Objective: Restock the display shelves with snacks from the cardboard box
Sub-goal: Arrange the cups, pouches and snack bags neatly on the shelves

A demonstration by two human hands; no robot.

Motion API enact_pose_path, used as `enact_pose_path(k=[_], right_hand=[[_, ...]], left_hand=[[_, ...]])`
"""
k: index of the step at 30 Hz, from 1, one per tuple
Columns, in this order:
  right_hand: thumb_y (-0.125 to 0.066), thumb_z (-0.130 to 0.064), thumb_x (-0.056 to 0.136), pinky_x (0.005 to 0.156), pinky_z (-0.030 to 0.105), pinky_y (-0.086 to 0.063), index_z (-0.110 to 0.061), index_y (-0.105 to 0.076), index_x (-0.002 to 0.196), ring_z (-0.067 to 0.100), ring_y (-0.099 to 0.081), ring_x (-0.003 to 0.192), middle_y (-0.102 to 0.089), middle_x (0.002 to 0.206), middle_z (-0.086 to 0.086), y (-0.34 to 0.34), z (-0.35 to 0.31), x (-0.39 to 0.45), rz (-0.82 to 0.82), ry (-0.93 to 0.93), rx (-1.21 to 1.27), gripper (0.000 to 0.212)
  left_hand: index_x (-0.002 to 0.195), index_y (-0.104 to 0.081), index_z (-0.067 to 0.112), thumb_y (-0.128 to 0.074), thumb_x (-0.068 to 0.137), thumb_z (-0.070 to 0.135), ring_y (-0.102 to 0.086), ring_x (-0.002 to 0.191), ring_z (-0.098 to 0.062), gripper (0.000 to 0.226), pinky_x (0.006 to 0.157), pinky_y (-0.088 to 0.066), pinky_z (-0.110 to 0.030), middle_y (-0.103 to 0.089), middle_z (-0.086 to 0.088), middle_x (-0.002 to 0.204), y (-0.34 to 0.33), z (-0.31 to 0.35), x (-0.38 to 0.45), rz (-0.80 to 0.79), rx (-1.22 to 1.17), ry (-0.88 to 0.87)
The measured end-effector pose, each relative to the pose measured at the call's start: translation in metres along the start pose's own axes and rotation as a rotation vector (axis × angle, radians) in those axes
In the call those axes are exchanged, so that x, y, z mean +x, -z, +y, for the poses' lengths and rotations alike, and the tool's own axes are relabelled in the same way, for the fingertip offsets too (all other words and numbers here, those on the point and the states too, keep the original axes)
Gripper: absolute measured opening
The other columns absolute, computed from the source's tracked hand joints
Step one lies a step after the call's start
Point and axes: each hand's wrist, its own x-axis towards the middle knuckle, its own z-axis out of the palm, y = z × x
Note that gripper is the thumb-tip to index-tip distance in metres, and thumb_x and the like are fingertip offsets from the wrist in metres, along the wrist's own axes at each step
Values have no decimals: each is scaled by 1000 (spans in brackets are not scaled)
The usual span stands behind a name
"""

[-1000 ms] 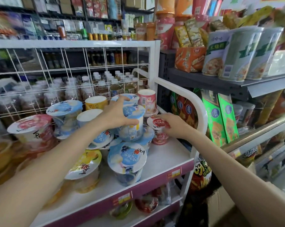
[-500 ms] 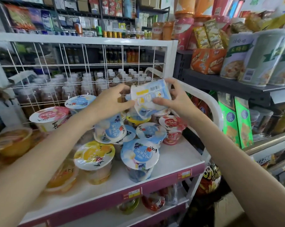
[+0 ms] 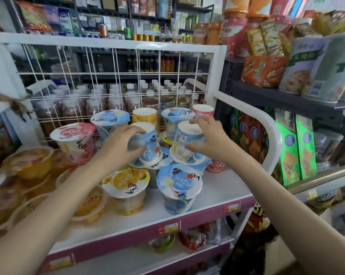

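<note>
Both hands setting blue snack cups upside down on the stack.

Head view: the left hand (image 3: 126, 143) is curling round an inverted blue cup (image 3: 145, 143), and the right hand (image 3: 205, 139) is now pinching a second inverted cup (image 3: 187, 143) at 3 o'clock of the first. Half a second ago that cup was being held up in the air between both hands; it is now resting on the lidded cups on the white shelf (image 3: 223, 183). This cup looks as good as placed. The cardboard box is not clearly showing.
</note>
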Motion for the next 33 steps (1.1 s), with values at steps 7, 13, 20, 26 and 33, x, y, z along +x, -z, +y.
enact_pose_path(k=[7,13,20,26,33], right_hand=[[-71,-48,74,104,45,-25,-17,-62,109,31,-26,131,-40,139,10,-20,-20,-50,71,212,-129,48],[-65,-55,76,100,44,-35,-17,-60,115,26,-37,121,-49,127,5,-34,-46,-57,-120,323,-80,55],[-67,-47,80,108,38,-24,-20,-49,131,23,-26,132,-37,141,5,-65,-89,-55,-209,436,-91,60],[-74,-46,71,114,49,5,-25,-14,148,26,3,145,-6,157,6,-82,-128,-12,-519,577,-586,100],[-81,-39,64,116,44,4,-27,4,150,29,-14,141,-22,150,10,-85,-138,9,-604,618,-730,121]], left_hand=[[136,-39,13,-73,76,32,-32,130,-22,72,105,-25,-28,-36,-7,140,-5,-22,-52,97,-41,26],[137,-30,32,-66,42,77,-46,119,-9,111,97,-38,-28,-45,11,133,-4,-35,-69,-334,-111,201],[136,-36,25,-79,52,60,-45,121,-9,101,97,-36,-20,-46,12,130,24,-69,-91,-353,-19,160],[142,-32,24,-41,30,99,-27,135,-12,135,113,-21,-32,-32,5,147,28,-90,-108,-458,102,171],[141,-30,29,-46,30,96,-29,132,-11,131,110,-28,-35,-32,9,147,30,-96,-111,-440,1,225]])
